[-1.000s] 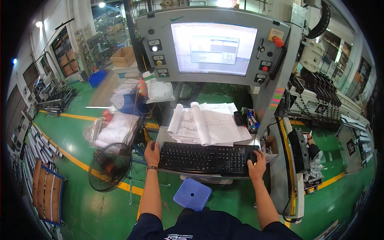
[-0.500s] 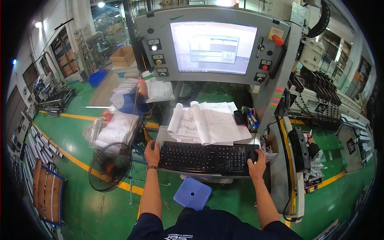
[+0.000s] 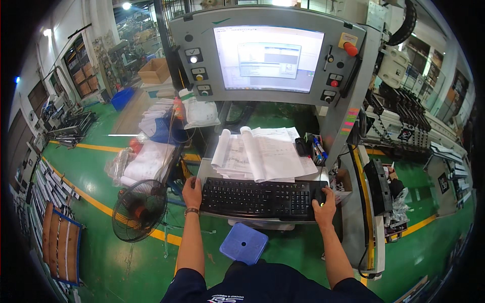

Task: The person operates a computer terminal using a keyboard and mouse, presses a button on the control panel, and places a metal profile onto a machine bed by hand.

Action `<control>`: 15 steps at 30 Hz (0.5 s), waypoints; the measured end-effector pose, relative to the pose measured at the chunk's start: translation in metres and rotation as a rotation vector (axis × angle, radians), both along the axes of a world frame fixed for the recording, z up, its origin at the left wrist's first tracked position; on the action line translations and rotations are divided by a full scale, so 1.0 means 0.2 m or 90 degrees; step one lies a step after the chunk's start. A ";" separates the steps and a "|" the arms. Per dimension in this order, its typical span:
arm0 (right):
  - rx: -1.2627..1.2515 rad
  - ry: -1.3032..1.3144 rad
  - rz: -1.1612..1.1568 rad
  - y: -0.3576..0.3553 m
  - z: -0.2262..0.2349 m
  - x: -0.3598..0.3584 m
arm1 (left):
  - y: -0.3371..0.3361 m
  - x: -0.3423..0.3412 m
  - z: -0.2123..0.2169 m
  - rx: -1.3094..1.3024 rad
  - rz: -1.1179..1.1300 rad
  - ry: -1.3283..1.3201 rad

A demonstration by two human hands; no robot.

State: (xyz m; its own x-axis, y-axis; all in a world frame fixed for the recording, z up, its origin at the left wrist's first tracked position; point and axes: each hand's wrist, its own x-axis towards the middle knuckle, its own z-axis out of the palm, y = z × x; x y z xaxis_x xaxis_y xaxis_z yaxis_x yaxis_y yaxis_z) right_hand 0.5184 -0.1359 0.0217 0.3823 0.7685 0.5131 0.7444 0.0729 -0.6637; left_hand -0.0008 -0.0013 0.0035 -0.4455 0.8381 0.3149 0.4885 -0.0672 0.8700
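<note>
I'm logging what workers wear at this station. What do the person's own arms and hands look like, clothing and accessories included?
Both forearms are bare, coming out of dark navy short sleeves. The left hand has a thin dark band with small beads around its wrist. The right hand wears no glove, and no band shows on its wrist. No rings can be made out on the fingers at this size.

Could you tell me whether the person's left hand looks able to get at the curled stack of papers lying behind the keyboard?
Probably yes: the left hand rests at the keyboard's left end, and the papers lie just beyond it with nothing between them.
</note>
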 end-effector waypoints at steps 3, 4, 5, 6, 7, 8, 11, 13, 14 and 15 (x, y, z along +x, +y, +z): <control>-0.007 -0.004 0.001 0.00 0.01 0.00 | 0.00 0.00 0.00 -0.002 0.003 0.005; -0.007 -0.005 0.000 0.00 0.01 0.00 | 0.00 0.01 0.00 -0.002 0.004 0.010; 0.002 -0.006 0.005 0.00 0.00 0.00 | 0.00 0.01 0.00 -0.001 0.005 0.016; 0.012 -0.008 0.010 0.00 0.00 0.01 | 0.00 0.02 0.01 -0.001 0.004 0.016; 0.011 -0.008 0.011 0.00 0.00 0.01 | 0.00 0.02 0.01 0.000 0.004 0.010; 0.011 -0.007 0.011 0.00 0.00 0.01 | 0.00 0.01 0.00 0.001 0.003 0.005; 0.007 -0.010 0.009 0.00 0.01 0.00 | 0.00 0.01 0.00 0.002 0.000 0.009; 0.006 -0.013 0.007 0.00 0.01 0.00 | 0.00 0.01 0.00 0.001 -0.003 0.000; -0.003 -0.007 0.002 0.00 0.01 0.00 | 0.01 0.00 -0.01 0.000 -0.007 -0.009; -0.011 -0.001 -0.003 0.00 0.01 0.00 | 0.00 0.00 -0.01 0.000 -0.006 -0.010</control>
